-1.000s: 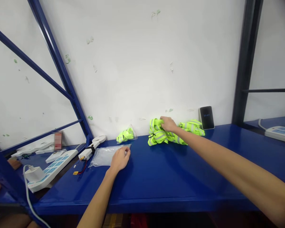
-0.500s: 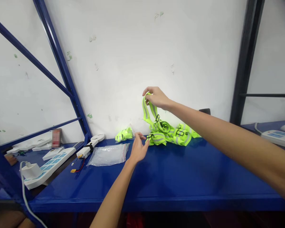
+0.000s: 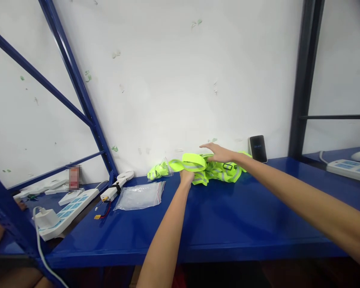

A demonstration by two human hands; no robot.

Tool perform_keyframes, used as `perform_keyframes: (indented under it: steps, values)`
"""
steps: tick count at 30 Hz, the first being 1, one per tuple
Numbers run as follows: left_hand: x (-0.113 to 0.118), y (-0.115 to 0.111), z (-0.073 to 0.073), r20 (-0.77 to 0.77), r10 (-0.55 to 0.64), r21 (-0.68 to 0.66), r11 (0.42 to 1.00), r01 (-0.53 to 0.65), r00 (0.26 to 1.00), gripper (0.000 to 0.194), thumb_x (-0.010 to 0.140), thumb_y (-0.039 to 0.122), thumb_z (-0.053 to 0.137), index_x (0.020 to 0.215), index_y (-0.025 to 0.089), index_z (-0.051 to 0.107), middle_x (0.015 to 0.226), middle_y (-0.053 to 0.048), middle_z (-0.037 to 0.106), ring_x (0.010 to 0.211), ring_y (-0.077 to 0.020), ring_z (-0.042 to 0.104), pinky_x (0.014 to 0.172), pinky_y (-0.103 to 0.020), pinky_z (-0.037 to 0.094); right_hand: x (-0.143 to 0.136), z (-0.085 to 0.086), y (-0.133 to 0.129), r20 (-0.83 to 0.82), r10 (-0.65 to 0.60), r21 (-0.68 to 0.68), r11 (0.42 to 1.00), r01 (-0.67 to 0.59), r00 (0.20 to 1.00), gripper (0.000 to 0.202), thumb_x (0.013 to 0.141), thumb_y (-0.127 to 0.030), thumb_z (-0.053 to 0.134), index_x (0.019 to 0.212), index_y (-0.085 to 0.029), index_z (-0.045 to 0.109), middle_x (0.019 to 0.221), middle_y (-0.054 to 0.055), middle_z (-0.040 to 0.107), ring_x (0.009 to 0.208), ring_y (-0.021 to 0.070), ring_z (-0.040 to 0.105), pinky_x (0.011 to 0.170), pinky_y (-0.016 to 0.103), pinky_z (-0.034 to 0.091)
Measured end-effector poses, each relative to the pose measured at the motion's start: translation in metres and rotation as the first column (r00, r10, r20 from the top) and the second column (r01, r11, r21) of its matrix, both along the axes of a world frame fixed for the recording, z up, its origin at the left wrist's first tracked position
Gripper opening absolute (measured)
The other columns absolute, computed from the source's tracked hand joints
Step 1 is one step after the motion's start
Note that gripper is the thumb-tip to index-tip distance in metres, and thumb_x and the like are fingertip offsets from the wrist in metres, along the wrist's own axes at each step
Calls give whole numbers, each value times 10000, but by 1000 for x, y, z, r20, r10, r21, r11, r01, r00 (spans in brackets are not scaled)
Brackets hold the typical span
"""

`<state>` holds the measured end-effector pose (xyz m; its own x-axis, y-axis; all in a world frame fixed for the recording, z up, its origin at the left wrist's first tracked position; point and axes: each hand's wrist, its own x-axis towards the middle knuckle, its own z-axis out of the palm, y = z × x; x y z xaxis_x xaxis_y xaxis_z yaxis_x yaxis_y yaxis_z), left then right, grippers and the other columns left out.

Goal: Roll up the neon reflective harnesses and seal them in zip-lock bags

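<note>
Straps (image 3: 223,175) in bright yellow-green with grey bands lie in a loose heap at the back of the blue table (image 3: 237,228), near the white wall (image 3: 168,80). We see a black buckle (image 3: 228,166) on top of the heap. At its left side, a wide loop (image 3: 195,161) curls above the left hand (image 3: 187,176) and hides most of the fingers, so we cannot tell whether they are clamped on the strap. The right hand (image 3: 219,152) is over the heap, its fingers reaching out to the left and spread apart from the thumb; we see no strap pinched between them.

Left of the loop we find a small bag (image 3: 159,171) with more yellow-green strap inside. We cannot tell if the loop's trailing strip touches it. Nearer to us, a clear bag (image 3: 139,196) lies flat on the table. Just beside it we see a white fan (image 3: 125,176) with a black band, and wires (image 3: 109,209) ending in a yellow plug (image 3: 97,217). Farther left is a power strip (image 3: 75,212) with a white charger (image 3: 46,219). At the right, a clock (image 3: 258,149) with a dark screen stands near the wall.
</note>
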<state>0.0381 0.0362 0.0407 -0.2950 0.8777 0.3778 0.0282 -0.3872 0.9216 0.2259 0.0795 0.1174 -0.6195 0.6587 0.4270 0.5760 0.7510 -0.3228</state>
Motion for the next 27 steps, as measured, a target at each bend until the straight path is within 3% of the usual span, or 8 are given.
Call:
perform_keyframes:
  steps: [3,6,11,13,17,21,24,27]
  values:
    - [1,-2,19,94,-90,72,994,83,992,304,652,261,744,920,160,642,920,-108,697,1008,-267,623,868,-364,493,18,-41,20,88,-68,-91,993,76,994,979,660,-309,720,1507,-175,247,1457,159,435,1281,339,457,1015,437,405]
    - [4,-6,41,227,-226,149,969,196,947,284,644,279,738,886,165,642,848,-66,689,882,-216,649,786,-324,510,19,-54,21,-28,-179,-93,980,176,983,732,747,-303,641,1427,-167,407,1341,149,565,1132,306,581,938,392,458]
    - [-13,-18,56,490,-335,228,940,252,805,207,688,257,726,856,186,628,822,-34,673,832,-162,655,747,-275,508,7,-20,9,-448,-332,-136,943,304,830,404,798,-210,548,1194,-164,613,1050,114,705,807,216,673,759,323,517]
    - [-25,-21,52,580,-203,130,979,157,789,170,714,244,724,819,175,609,759,-11,645,702,-121,641,679,-244,507,2,-2,1,-580,-350,-246,936,252,735,347,778,-187,549,1112,-150,636,898,98,703,705,187,661,649,284,523]
    - [-42,-23,42,650,82,-64,997,-53,755,217,730,283,743,768,142,582,671,21,592,425,-21,433,472,-174,404,-11,22,-20,-774,-286,-329,944,28,565,477,747,-150,524,1220,-213,530,921,66,658,639,144,612,505,231,508]
    - [-54,-30,52,634,27,-62,998,16,773,196,814,343,661,832,164,583,715,11,616,466,-22,486,538,-165,449,-16,37,-36,-637,-284,-458,887,-56,717,414,750,-197,536,1161,-218,583,934,80,660,625,146,574,454,223,477]
    - [-62,-39,67,513,-92,18,995,96,854,274,882,446,543,926,180,592,922,-69,679,773,-99,662,723,-206,512,-10,47,-43,-459,-135,-526,838,-146,878,337,797,-334,556,1097,-212,646,982,106,662,581,140,562,415,228,447]
    - [-62,-44,73,281,-281,47,959,280,917,449,897,578,429,1035,185,597,1169,-142,648,1078,-189,635,885,-299,508,-3,46,-48,-277,9,-617,765,-185,961,455,794,-457,595,1180,-217,626,833,96,684,452,127,533,401,255,439]
